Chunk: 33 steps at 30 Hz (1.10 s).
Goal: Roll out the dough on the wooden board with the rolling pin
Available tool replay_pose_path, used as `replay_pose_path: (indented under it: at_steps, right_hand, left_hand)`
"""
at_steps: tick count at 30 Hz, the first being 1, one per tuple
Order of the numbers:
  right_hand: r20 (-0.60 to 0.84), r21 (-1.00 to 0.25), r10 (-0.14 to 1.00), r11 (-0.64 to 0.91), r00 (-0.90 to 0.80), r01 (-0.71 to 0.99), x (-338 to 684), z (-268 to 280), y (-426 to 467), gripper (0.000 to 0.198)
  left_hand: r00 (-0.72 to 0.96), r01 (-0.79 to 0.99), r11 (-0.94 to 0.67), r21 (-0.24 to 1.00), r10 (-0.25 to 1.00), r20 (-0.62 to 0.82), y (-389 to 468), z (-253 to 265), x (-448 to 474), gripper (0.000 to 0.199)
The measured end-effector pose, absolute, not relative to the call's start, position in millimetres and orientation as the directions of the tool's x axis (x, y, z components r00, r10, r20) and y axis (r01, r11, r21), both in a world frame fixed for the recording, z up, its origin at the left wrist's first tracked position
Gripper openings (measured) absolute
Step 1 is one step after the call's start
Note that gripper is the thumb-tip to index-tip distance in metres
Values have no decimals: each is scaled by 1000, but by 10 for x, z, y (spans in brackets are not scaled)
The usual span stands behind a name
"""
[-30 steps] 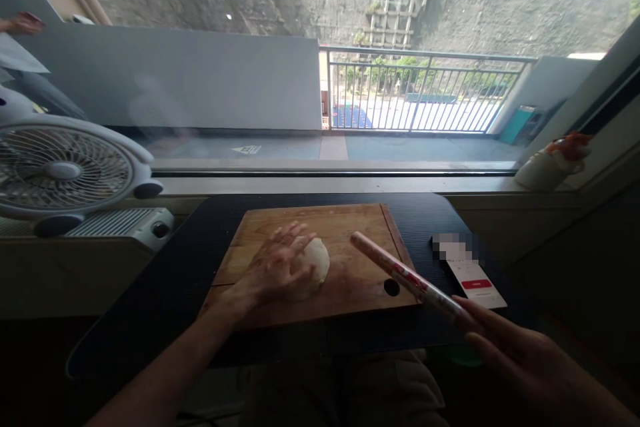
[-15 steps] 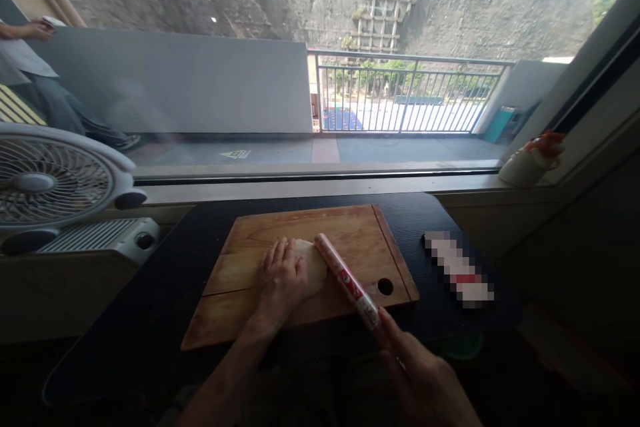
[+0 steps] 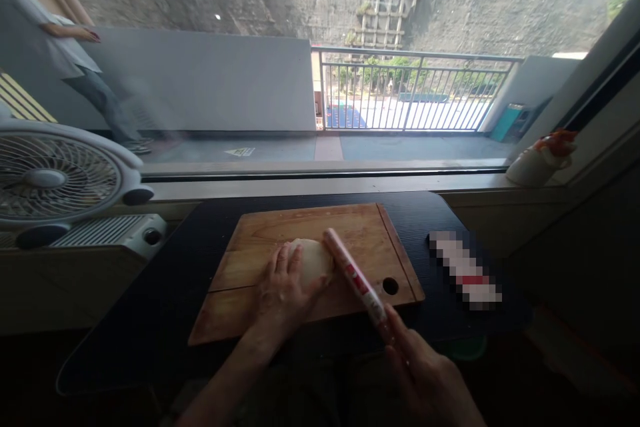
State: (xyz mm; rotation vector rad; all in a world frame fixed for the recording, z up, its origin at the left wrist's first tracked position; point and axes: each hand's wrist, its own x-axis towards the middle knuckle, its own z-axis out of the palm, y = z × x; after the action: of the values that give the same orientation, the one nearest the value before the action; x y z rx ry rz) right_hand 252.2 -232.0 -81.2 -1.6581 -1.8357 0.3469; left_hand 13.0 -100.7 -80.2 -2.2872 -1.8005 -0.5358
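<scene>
A flattened round of pale dough lies near the middle of the wooden cutting board. My left hand rests over its left and near edge, fingers spread, thumb reaching along the near side. Wrapped in clear film with red print, a rolling pin slants across the board to the right of the dough. Its near end is in my right hand, fingers closed round it. The pin's far end lies close by the dough's right edge; whether they touch I cannot tell.
The board sits on a dark table. A blurred-out pale and red item lies at right. Left stands a white fan. Beyond the window, a person is on the walkway. A white figure with an orange top stands on the sill.
My left hand has slid off the top of the dough toward its left and near edge, thumb opened out, showing more dough. The person outside has moved right. The right hand keeps its hold.
</scene>
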Motion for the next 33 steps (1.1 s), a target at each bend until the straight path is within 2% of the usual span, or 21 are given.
replay_pose_path:
  at_steps: [3,6,9,11,14,17,19,22,25,27,29,31,33]
  right_hand:
    - [274,-577,961,184,-23,796,2484,-808,-2289,50]
    - [286,-534,956,101,67,840,2433,-849,-2308,49]
    - [271,-502,962,123,20,856,2361,-897,-2356,50]
    - [249,-541,968,159,-24,826,2380,-860,-2348,50]
    - [229,-614,973,145,0,776,2568,-657,-2231,47]
    - [193,-611,981,128,-10,781,2761,-381,-2000,46]
    - [168,-581,977,206,-132,788,2773,-231,-1791,44]
    - [142,-494,891,441,-431,749,2598,-96,-1433,35]
    - [155,-356,800,593,-580,722,2299,-49,-1118,25]
    - [190,-268,812,583,-551,767,2078,-60,-956,20]
    - [211,-215,847,527,-487,822,1844,-102,-805,27]
    - [245,-193,877,461,-412,866,1613,-160,-638,37]
    - [328,-198,880,421,-345,885,1421,-215,-467,37]
  left_hand:
    - [73,990,-115,84,917,393,-1054,-735,261,66]
    - [157,975,-199,94,930,332,-1020,-714,143,55]
    - [194,965,-243,98,914,355,-989,-792,18,55]
    - [175,969,-228,99,909,377,-1016,-853,10,56]
    - [307,933,-354,68,880,363,-1120,-864,14,56]
    - [456,866,-498,54,829,325,-1206,-730,-96,53]
    - [413,882,-467,70,834,367,-1207,-569,-214,50]
    - [318,915,-397,73,819,477,-1147,-319,-348,49]
    - [341,908,-414,64,820,460,-1117,-233,-386,42]
    - [310,921,-378,91,855,415,-1132,-294,-377,35]
    - [245,940,-320,115,873,422,-1151,-392,-355,32]
    - [211,950,-293,110,860,465,-1151,-453,-327,30]
    - [207,953,-288,95,848,488,-1136,-445,-305,29]
